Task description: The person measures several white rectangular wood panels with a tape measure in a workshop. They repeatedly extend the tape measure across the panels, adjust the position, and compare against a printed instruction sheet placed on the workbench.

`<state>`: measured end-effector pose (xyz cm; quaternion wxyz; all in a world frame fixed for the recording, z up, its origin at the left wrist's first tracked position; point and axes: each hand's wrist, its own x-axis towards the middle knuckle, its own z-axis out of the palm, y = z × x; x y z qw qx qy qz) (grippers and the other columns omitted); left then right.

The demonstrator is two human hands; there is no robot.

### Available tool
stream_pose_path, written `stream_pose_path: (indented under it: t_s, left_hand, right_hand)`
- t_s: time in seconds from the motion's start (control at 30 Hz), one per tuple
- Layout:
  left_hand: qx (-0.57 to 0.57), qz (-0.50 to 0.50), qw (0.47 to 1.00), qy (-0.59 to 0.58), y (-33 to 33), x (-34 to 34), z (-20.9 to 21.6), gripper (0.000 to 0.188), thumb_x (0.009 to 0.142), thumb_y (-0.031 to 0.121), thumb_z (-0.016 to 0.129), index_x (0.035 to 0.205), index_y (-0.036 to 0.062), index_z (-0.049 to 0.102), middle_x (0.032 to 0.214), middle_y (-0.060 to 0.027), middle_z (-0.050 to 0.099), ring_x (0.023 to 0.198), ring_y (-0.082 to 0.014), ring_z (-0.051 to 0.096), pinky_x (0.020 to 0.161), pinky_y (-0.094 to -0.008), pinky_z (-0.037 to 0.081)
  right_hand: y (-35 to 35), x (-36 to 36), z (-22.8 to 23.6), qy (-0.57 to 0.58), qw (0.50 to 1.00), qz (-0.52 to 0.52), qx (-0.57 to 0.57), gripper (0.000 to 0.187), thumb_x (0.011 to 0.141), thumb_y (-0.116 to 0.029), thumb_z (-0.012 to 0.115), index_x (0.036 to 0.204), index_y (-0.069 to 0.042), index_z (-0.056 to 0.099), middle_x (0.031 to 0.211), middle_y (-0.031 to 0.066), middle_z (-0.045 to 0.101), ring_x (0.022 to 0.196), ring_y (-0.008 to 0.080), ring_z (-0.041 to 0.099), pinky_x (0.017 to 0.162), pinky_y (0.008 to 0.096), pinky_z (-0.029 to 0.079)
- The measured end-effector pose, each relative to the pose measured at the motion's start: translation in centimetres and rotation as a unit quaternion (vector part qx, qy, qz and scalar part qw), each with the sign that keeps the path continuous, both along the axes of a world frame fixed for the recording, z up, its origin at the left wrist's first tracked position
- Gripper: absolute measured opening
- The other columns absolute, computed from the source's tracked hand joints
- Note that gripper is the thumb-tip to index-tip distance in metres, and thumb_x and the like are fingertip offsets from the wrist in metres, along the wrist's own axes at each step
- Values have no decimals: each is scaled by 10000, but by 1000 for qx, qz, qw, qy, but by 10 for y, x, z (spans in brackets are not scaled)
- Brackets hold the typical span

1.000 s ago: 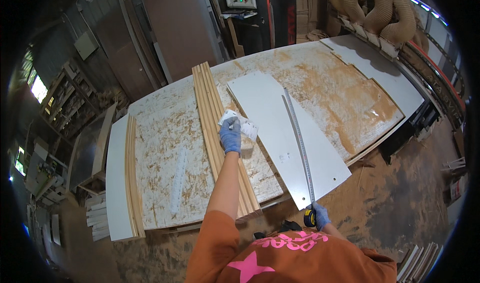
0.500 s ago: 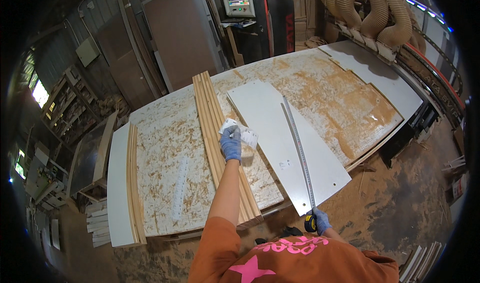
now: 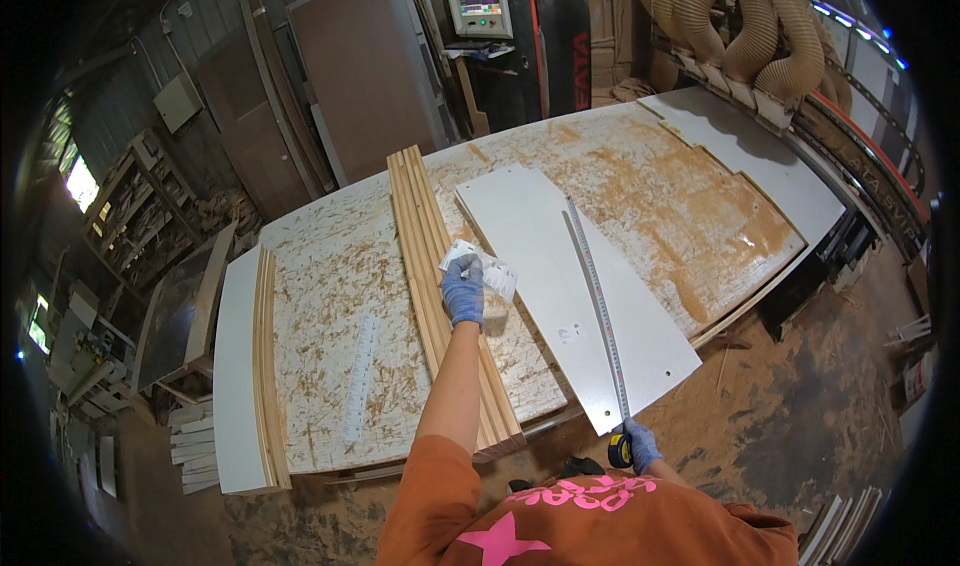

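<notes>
In my blue-gloved left hand (image 3: 463, 291) are white papers (image 3: 499, 278) with print on them, held closed above the wood strips. My right hand (image 3: 644, 446), also gloved, grips a black and yellow tape measure (image 3: 620, 452) at the near corner of a long white panel (image 3: 520, 226). From its case the metal tape blade (image 3: 596, 301) runs away from me along the panel, ending short of the far edge. Small holes and a little label (image 3: 569, 333) show on the panel. Long pale wood strips (image 3: 425, 231) lie side by side left of it.
Beneath everything is a scuffed, sawdust-strewn worktable (image 3: 330, 296). A white board edged with wood strips (image 3: 240, 366) lies at its left, with a clear ruler-like strip (image 3: 360, 376) nearby. Ribbed hoses (image 3: 745, 26) hang over the far right; a control screen (image 3: 478, 4) stands behind.
</notes>
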<state>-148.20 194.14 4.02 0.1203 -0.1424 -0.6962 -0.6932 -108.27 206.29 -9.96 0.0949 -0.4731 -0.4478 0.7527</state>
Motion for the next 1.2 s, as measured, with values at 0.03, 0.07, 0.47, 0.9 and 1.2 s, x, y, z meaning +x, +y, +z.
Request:
stream_pose_path:
  t_s: [0.03,0.07,0.47,0.9,1.2]
  left_hand:
    - [-5,2,1000,1,0,1,0,147,799,122,623,916,33,626,841,-69,621,752,-146,549,696,-286,456]
    - [-10,4,1000,1,1,1,1,147,799,123,624,916,34,626,842,-67,622,751,-142,548,696,-284,455]
    - [8,-5,1000,-4,2,5,5,148,807,140,621,915,39,627,819,-55,611,726,-139,539,672,-285,456]
    - [-5,10,1000,-3,-1,8,10,125,802,88,618,909,25,633,782,-18,595,703,-96,504,657,-243,431]
    - [-11,16,1000,24,-2,0,0,158,801,135,620,914,24,618,823,-72,624,753,-143,558,690,-278,457]
  right_hand:
    - [0,1,-2,0,1000,2,3,316,862,-315,521,768,-32,625,682,67,602,544,161,561,500,274,454]
    - [1,1,-3,1,1000,4,6,315,863,-313,520,770,-31,626,684,68,603,546,161,562,501,274,454]
    - [0,2,2,5,1000,3,12,309,874,-307,517,778,-35,628,705,53,605,591,143,562,545,265,455]
    - [0,2,-1,-1,1000,16,12,326,858,-351,519,781,-54,628,659,39,585,516,143,538,482,263,439]
    - [-3,0,13,15,999,29,9,316,880,-310,489,768,-37,603,663,56,582,529,148,557,489,264,460]
